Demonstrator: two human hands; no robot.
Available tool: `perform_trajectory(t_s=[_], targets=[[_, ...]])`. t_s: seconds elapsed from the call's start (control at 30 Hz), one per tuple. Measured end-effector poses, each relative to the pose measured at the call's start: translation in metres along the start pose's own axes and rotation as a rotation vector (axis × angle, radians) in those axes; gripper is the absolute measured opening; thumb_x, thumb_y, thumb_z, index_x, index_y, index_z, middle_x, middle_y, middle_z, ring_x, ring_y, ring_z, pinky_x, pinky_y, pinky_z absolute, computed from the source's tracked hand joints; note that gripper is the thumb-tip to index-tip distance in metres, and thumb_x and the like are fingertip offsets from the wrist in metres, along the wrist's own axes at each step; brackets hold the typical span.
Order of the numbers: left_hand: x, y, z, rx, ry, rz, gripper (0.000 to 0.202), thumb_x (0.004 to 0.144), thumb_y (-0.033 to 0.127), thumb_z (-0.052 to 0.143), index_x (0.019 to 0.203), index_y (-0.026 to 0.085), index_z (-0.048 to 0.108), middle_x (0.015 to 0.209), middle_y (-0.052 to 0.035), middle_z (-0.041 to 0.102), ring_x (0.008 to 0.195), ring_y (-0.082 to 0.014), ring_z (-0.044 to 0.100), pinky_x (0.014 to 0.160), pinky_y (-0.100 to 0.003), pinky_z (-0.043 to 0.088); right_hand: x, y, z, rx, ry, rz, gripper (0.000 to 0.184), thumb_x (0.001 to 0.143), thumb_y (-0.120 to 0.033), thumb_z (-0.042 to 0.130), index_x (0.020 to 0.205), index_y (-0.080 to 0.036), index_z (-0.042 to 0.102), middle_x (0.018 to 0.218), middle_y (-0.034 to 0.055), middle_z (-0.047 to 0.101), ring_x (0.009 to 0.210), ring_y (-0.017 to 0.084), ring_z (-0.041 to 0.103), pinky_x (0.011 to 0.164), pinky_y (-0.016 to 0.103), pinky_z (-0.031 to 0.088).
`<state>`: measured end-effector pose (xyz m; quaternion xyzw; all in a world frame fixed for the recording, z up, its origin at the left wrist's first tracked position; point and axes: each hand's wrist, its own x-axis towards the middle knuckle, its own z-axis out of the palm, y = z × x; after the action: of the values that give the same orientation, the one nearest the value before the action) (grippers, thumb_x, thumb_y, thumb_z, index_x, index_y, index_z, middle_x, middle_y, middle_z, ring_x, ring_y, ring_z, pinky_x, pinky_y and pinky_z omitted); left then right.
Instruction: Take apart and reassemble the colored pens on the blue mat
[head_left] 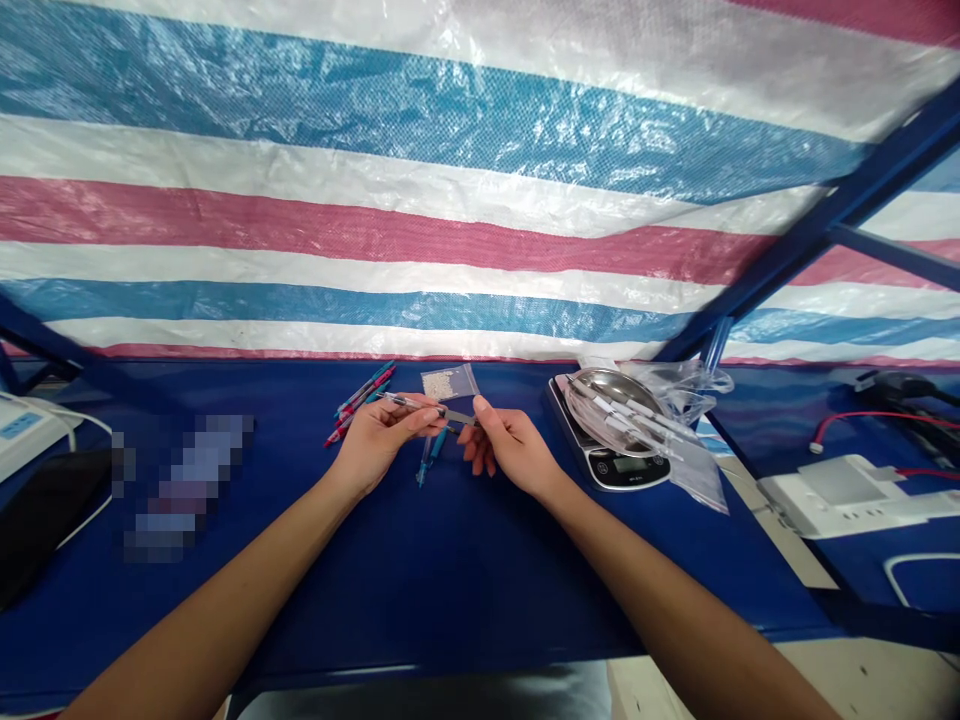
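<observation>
My left hand (379, 435) and my right hand (506, 445) hold one thin pen-like part (431, 408) between them over the blue table (450, 570). The left fingers pinch its left half; the right thumb and forefinger pinch its right end. Below the hands a blue pen (429, 460) lies on the cloth. Several blue and pink pens (360, 400) lie just left of my left hand. A small clear bag of tiny white pieces (448, 381) rests behind the hands.
A digital scale (626, 462) with a metal bowl (611, 395) holding several pens and clear plastic bags (694, 400) stands to the right. White devices with cables (840, 490) lie far right, a white box (22, 430) and a dark object far left. A striped tarp hangs behind.
</observation>
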<state>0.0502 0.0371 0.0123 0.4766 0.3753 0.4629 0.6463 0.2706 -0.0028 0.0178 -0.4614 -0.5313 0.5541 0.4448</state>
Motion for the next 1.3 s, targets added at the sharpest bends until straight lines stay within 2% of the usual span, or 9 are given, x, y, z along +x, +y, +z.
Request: perform_trajectory(t_s=[0.13,0.23,0.37,0.5,0.6,0.77,0.9,1.07,1.3], targets=[[0.001,-0.002,0.0,0.02,0.049,0.027,0.04,0.078,0.044,0.096,0.102,0.015,0.083,0.09,-0.0074,0.081,0.078,-0.0192,0.076,0.08,-0.033,0.064,0.003,0.003,0.0,0.029,0.036,-0.186,0.045,0.087,-0.056,0.087,0.115,-0.027,0.067,0.104,0.0029,0.076,0.081,0.019,0.075,0.055,0.027,0.06],[0.002,-0.001,0.0,0.026,0.057,0.029,0.04,0.078,0.044,0.096,0.102,0.015,0.083,0.083,-0.0058,0.079,0.073,-0.0167,0.072,0.073,-0.029,0.061,0.003,0.004,0.0,0.011,0.032,-0.189,0.036,0.088,-0.051,0.087,0.106,-0.026,0.067,0.092,0.0014,0.076,0.072,0.017,0.072,0.057,0.028,0.06],[0.001,0.001,0.001,0.018,0.025,0.02,0.038,0.079,0.042,0.096,0.103,0.015,0.083,0.081,-0.0051,0.078,0.073,-0.0162,0.071,0.072,-0.028,0.058,0.001,0.003,0.0,-0.021,-0.023,-0.077,0.044,0.103,-0.063,0.062,0.099,-0.02,0.07,0.079,0.0026,0.073,0.056,0.015,0.068,0.045,0.024,0.05],[0.001,0.003,0.002,0.013,0.044,0.023,0.038,0.078,0.042,0.096,0.102,0.015,0.084,0.08,-0.005,0.078,0.071,-0.0157,0.07,0.071,-0.028,0.057,0.002,0.003,0.0,0.056,0.015,-0.141,0.047,0.09,-0.056,0.083,0.121,-0.026,0.063,0.096,0.0003,0.074,0.068,0.016,0.073,0.043,0.022,0.049],[0.001,0.002,0.0,0.022,0.036,0.028,0.037,0.078,0.04,0.097,0.102,0.016,0.084,0.091,-0.0075,0.082,0.072,-0.0153,0.071,0.072,-0.028,0.058,0.004,0.002,0.0,0.087,0.0,-0.152,0.038,0.091,-0.054,0.083,0.104,-0.024,0.063,0.084,-0.0009,0.073,0.064,0.016,0.072,0.046,0.023,0.052],[0.002,0.008,-0.011,0.084,-0.061,0.039,0.046,0.074,0.035,0.1,0.115,0.02,0.084,0.128,-0.013,0.08,0.114,-0.0293,0.076,0.1,-0.04,0.06,0.006,0.0,-0.004,0.118,0.011,-0.129,0.039,0.096,-0.058,0.077,0.094,-0.021,0.065,0.078,0.0012,0.074,0.061,0.015,0.069,0.047,0.023,0.051],[0.004,0.021,-0.024,0.133,-0.157,0.064,0.052,0.094,0.052,0.081,0.137,0.022,0.077,0.138,-0.0148,0.077,0.136,-0.0359,0.067,0.116,-0.049,0.052,0.007,-0.003,-0.006,0.161,0.041,-0.2,0.039,0.09,-0.054,0.085,0.102,-0.022,0.068,0.087,0.0026,0.075,0.07,0.017,0.071,0.05,0.025,0.054],[0.001,0.024,-0.026,0.476,-0.363,-0.01,0.042,0.099,0.053,0.075,0.131,0.025,0.081,0.132,-0.0076,0.08,0.128,-0.0332,0.071,0.115,-0.044,0.052,0.004,-0.007,-0.005,0.154,-0.03,-0.213,0.032,0.092,-0.049,0.085,0.095,-0.021,0.07,0.098,0.0051,0.074,0.077,0.018,0.073,0.053,0.026,0.056],[-0.001,0.015,-0.02,0.416,-0.401,-0.037,0.036,0.096,0.047,0.08,0.123,0.024,0.082,0.113,-0.0068,0.084,0.105,-0.0254,0.079,0.095,-0.035,0.061,0.002,-0.004,-0.001,0.146,-0.062,-0.182,0.032,0.094,-0.049,0.082,0.103,-0.021,0.069,0.088,0.0032,0.073,0.08,0.021,0.075,0.052,0.026,0.056]])
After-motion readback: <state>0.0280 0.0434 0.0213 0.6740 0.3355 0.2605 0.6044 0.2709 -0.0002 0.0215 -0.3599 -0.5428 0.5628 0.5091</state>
